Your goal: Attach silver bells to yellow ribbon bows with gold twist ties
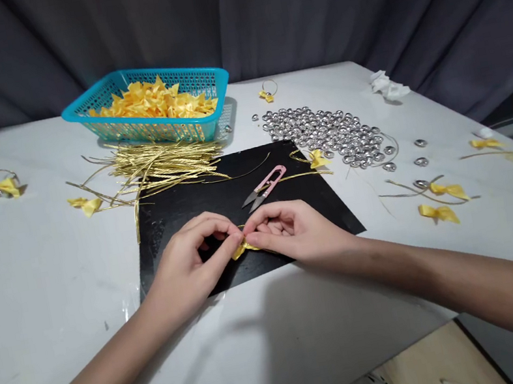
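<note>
The left hand (194, 247) and right hand (290, 231) pinch the yellow bow (239, 250) between their fingers, its long axis seemingly left to right, neither hand nearer

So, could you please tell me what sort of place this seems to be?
Probably a small handicraft workspace: a blue plastic basket of yellow fabric bows, many shiny silver bead-like pieces, and pink-handled metal snips on a black flat sheet suggest it.
</note>
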Tool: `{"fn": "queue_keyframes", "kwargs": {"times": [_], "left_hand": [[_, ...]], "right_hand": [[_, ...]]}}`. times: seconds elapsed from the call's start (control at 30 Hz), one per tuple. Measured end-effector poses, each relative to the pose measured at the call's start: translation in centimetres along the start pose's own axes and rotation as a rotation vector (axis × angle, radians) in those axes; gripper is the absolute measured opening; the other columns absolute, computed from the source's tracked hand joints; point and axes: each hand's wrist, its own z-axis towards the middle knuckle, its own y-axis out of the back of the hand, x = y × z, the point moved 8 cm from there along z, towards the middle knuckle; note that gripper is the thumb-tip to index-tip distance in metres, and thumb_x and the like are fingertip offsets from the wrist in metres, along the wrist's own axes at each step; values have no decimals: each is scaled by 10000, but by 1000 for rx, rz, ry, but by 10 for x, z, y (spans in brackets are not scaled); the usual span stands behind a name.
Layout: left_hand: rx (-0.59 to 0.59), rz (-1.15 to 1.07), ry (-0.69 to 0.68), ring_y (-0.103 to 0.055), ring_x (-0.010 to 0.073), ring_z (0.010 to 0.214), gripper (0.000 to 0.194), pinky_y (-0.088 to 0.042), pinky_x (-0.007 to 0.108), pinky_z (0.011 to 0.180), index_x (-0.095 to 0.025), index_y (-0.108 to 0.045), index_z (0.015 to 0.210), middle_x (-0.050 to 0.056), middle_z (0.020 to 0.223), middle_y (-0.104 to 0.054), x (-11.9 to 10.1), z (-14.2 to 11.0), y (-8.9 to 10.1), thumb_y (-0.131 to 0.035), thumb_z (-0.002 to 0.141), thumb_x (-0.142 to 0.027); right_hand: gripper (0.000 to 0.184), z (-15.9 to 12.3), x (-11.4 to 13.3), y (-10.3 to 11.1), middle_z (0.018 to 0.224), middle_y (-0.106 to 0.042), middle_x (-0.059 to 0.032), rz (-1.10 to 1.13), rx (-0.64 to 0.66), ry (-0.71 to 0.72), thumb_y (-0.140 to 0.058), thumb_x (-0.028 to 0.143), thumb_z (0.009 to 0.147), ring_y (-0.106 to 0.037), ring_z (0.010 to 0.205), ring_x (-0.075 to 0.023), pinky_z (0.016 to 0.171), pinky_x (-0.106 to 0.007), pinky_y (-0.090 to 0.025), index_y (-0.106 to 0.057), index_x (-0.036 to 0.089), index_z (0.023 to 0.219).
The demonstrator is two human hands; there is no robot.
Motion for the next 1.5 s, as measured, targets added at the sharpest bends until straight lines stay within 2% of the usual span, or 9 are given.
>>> {"fn": "queue_keyframes", "kwargs": {"times": [0.3, 0.4, 0.53, 0.7, 0.9, 1.07, 1.23, 1.37, 1.5], "left_hand": [[26, 14, 4, -563, 152, 785, 172, -409, 274, 709, -188, -615, 748, 16, 826, -620, 1, -2, -1, -529, 842, -303], [27, 68, -6, -560, 164, 823, 156, -409, 287, 724, -203, -618, 834, 14, 862, -631, 1, -4, -2, -554, 828, -345], [52, 190, -78, -560, 173, 834, 285, -405, 287, 707, -228, -623, 970, 4, 899, -655, -3, -7, -5, -664, 740, -391], [125, 181, -169, -563, 149, 794, 125, -404, 265, 707, -206, -636, 848, -7, 820, -672, -11, -8, -12, -555, 844, -300], [124, 123, -100, -560, 132, 727, 139, -395, 242, 650, -198, -636, 828, -11, 773, -639, -10, -5, -11, -540, 848, -296], [133, 89, -71, -558, 134, 705, 168, -395, 242, 621, -192, -643, 810, -6, 746, -631, -9, -5, -9, -517, 856, -291], [149, 56, -93, -592, 147, 803, 220, -425, 257, 719, -197, -664, 881, 11, 847, -678, -8, -5, -9, -451, 892, -254], [107, 108, -143, -589, 164, 860, 228, -435, 284, 769, -191, -659, 931, 30, 899, -683, -9, -6, -6, -438, 899, -234], [54, 215, -224, -574, 174, 896, 223, -432, 308, 810, -193, -661, 957, 43, 936, -684, -14, -8, -4, -448, 895, -205]], "right_hand": [[124, 0, 0, -2, 538, -333, 68, -66, -26, 32, -590, 251, 753, -265, 490, -54, 448, -218, -185, -574, 131, 724], [121, -1, 2, -1, 561, -344, 63, -46, -6, 55, -546, 251, 777, -281, 504, -60, 459, -219, -207, -524, 147, 720], [110, -2, 6, -1, 586, -360, 57, -38, 29, 53, -488, 228, 808, -298, 511, -65, 466, -217, -214, -465, 168, 719], [116, -2, 7, 4, 567, -343, 72, -27, 46, 20, -431, 169, 835, -291, 480, -57, 457, -201, -219, -429, 177, 719], [129, -1, 9, 4, 581, -353, 77, -13, 163, 24, -398, 140, 847, -318, 477, -48, 475, -192, -258, -413, 178, 724], [126, 0, 15, 8, 568, -367, 79, -30, 148, 110, -435, 146, 827, -297, 463, -42, 458, -204, -228, -443, 163, 703], [171, 2, 18, 13, 517, -337, 84, -58, 112, 157, -432, 138, 791, -276, 454, -41, 453, -208, -214, -433, 163, 622], [194, 3, 20, 16, 541, -350, 64, -115, 87, 181, -453, 196, 780, -292, 487, -47, 462, -207, -225, -426, 162, 591], [123, 2, 23, 22, 535, -406, 48, -206, 18, 214, -528, 204, 730, -321, 489, -51, 456, -206, -244, -532, 140, 626]]}}
